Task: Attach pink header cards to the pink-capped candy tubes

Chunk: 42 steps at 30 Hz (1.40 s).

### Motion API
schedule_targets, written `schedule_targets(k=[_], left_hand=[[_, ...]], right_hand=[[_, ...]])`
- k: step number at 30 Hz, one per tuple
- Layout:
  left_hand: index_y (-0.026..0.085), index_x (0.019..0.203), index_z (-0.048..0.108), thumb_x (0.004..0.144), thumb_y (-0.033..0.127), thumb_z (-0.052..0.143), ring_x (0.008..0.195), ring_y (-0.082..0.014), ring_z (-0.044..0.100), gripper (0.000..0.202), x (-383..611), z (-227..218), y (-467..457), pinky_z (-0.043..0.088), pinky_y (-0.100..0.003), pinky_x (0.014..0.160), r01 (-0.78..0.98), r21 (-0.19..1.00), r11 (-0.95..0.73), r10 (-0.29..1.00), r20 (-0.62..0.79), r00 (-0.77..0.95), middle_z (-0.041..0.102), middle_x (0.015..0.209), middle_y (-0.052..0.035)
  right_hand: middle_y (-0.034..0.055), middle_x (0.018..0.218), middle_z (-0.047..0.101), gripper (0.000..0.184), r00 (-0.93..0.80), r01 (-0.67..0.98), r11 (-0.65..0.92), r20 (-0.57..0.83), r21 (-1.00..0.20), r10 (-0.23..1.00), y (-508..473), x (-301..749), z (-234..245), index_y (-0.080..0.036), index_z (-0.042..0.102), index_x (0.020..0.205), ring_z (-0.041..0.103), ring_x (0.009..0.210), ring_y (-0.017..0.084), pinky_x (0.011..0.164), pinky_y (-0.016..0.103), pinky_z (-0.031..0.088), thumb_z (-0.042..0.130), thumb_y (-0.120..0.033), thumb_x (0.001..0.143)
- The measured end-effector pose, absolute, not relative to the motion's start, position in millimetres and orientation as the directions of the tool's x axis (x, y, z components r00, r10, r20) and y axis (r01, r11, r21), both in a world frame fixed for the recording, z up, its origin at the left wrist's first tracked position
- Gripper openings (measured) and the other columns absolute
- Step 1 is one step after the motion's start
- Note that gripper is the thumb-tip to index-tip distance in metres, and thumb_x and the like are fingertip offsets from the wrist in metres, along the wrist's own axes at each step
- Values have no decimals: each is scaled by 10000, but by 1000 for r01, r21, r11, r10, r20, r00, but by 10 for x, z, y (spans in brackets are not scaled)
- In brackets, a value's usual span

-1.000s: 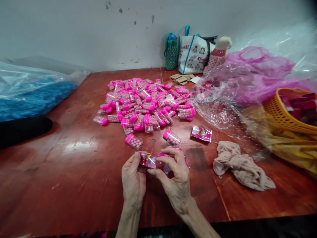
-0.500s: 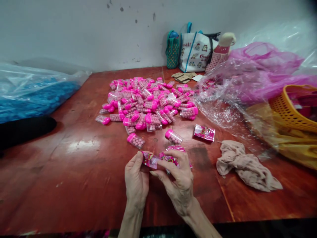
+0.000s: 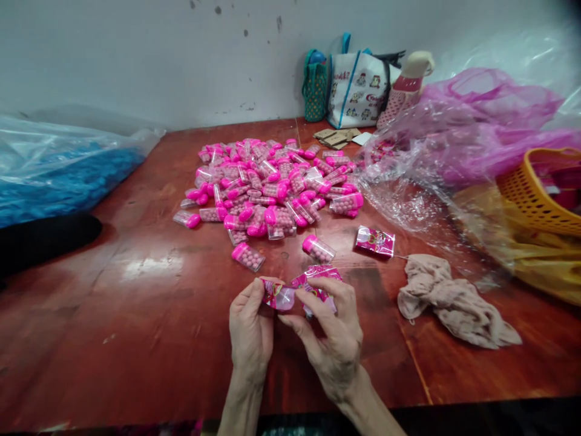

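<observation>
My left hand (image 3: 252, 324) pinches the left end of a small pink printed plastic sleeve (image 3: 278, 295) between thumb and fingers. At the sleeve's clear right end is my right hand (image 3: 333, 330), index fingertip on its edge and thumb just below. The sleeve looks flat, with nothing visible inside. Behind my right fingers lies a stack of similar printed sleeves (image 3: 318, 275), partly hidden. Just beyond my hands lie two clear tubes of pink balls with pink caps, one on the left (image 3: 248, 257) and one on the right (image 3: 319, 249).
A large heap of pink-capped tubes (image 3: 272, 188) covers the table's middle. Farther right are a pink printed packet (image 3: 374, 241), a beige cloth (image 3: 454, 300), clear and pink plastic bags (image 3: 481, 127) and a yellow basket (image 3: 535, 200). A bag of blue pieces (image 3: 68, 175) lies left.
My right hand has shifted slightly right, its fingertip still at the sleeve's end. More of the sleeve's clear part shows. My left hand keeps its pinch.
</observation>
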<state>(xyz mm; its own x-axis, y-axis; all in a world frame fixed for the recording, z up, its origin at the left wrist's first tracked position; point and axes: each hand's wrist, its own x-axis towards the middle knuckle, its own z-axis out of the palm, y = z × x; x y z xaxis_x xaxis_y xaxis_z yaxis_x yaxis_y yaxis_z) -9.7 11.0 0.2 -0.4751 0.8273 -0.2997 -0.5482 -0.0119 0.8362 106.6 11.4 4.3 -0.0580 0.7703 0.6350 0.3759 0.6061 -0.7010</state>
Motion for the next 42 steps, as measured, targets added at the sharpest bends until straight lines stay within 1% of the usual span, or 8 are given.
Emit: schedule_targets(k=[7, 20, 23, 25, 27, 34, 39, 42], left_hand=[[110, 662, 696, 614, 294, 734, 534, -111, 582, 193, -80, 9, 103, 467, -201, 537, -546, 837, -22, 803, -311, -509, 670, 607, -37], [142, 630, 701, 614, 236, 734, 520, -110, 561, 101, -44, 38, 97, 489, -242, 593, -537, 843, 10, 840, -299, -454, 648, 567, -12], [128, 707, 719, 653, 268, 695, 682, -170, 605, 153, -44, 81, 63, 494, -282, 662, -516, 856, 17, 894, -244, -375, 685, 828, -86], [112, 773, 726, 665, 337, 671, 865, -251, 594, 255, -55, 103, 48, 492, -326, 717, -489, 872, -4, 948, -153, -280, 615, 1092, -142], [115, 795, 729, 667, 325, 669, 956, -285, 559, 253, -67, 108, 44, 483, -338, 749, -444, 896, -18, 971, -90, -220, 560, 1183, -149], [94, 662, 703, 649, 180, 695, 628, -114, 555, 87, -79, 65, 62, 452, -191, 582, -468, 882, 56, 926, -220, -306, 630, 690, -40], [107, 650, 706, 588, 212, 751, 554, -87, 559, 130, -91, 39, 89, 452, -165, 530, -528, 849, 18, 870, -274, -410, 656, 613, -18], [135, 681, 720, 557, 243, 771, 553, -89, 584, 173, -118, 17, 107, 476, -171, 552, -566, 824, -25, 817, -309, -487, 687, 615, -14]], right_hand=[[74, 975, 567, 201, -53, 376, 584, 613, -719, 788, 90, 1046, 69, -212, 655, 886, 510, 910, 229, 787, 413, 446, 667, -93, 724], [72, 1036, 538, 104, -31, 310, 493, 509, -813, 860, 136, 1050, 28, -224, 668, 812, 492, 970, 248, 820, 430, 431, 695, -195, 716], [61, 1076, 530, 56, -30, 307, 444, 458, -842, 888, 144, 1072, 29, -239, 680, 767, 469, 1012, 247, 834, 432, 419, 651, -192, 758], [60, 1062, 535, 71, -45, 265, 410, 414, -873, 909, 146, 1095, 30, -231, 676, 774, 475, 1004, 234, 830, 415, 423, 622, -186, 783], [65, 1040, 540, 82, -56, 216, 393, 391, -894, 919, 144, 1118, 34, -211, 664, 759, 486, 990, 224, 829, 402, 423, 598, -190, 803], [61, 986, 567, 131, -83, 284, 457, 453, -843, 887, 114, 1127, 66, -175, 600, 626, 479, 963, 231, 817, 396, 412, 685, -181, 726], [56, 952, 557, 204, -126, 270, 478, 462, -835, 878, 163, 1195, 107, -173, 553, 615, 493, 918, 211, 783, 366, 422, 593, -234, 806], [66, 968, 541, 127, -28, 448, 415, 451, -792, 892, 343, 1244, 107, -180, 590, 805, 482, 937, 208, 831, 369, 404, 484, -208, 869]])
